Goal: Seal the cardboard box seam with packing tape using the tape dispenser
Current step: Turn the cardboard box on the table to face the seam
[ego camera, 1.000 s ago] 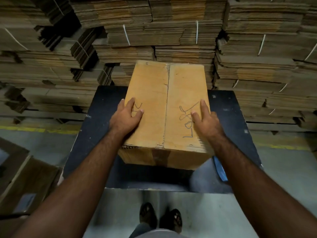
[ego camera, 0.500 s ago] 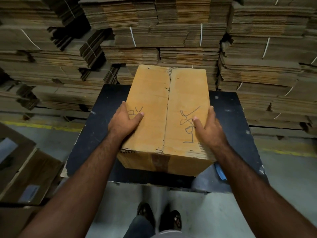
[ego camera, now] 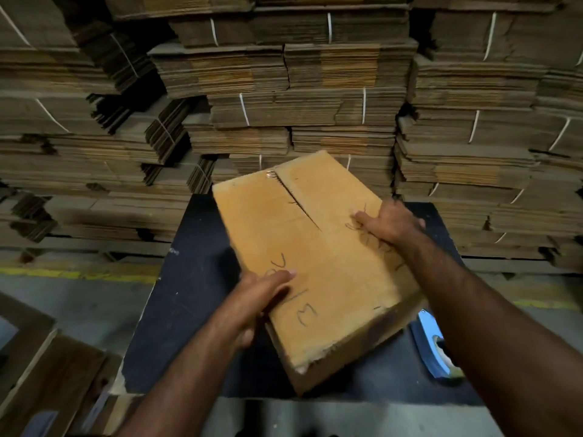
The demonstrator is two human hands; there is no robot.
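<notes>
Now the wall of bundled flat cardboard stacks fills the background as before, and the dark table in front of it has not moved, but the cardboard box on it has been swung round: a moment ago it sat square to the person with its centre seam running straight away from them, and it now lies turned, one near corner pointing at the viewer and jutting toward the table's front edge. The seam between the top flaps now runs diagonally, and it gapes slightly at the far end, with no tape visible along it. The left hand, which earlier lay flat on the left flap, now grips the box's left edge, thumb on top beside pen marks and fingers curled down the side. The right hand has slid to the far right edge, thumb pressing the top and fingers wrapped over the rim. Turning the box has also uncovered more of the blue tape dispenser, which lies on the table just beside the box's near right side, partly hidden by the right forearm and untouched. Judging from this, the box is being positioned for taping; sealing has not begun, and a hand must next let go to pick up the dispenser
</notes>
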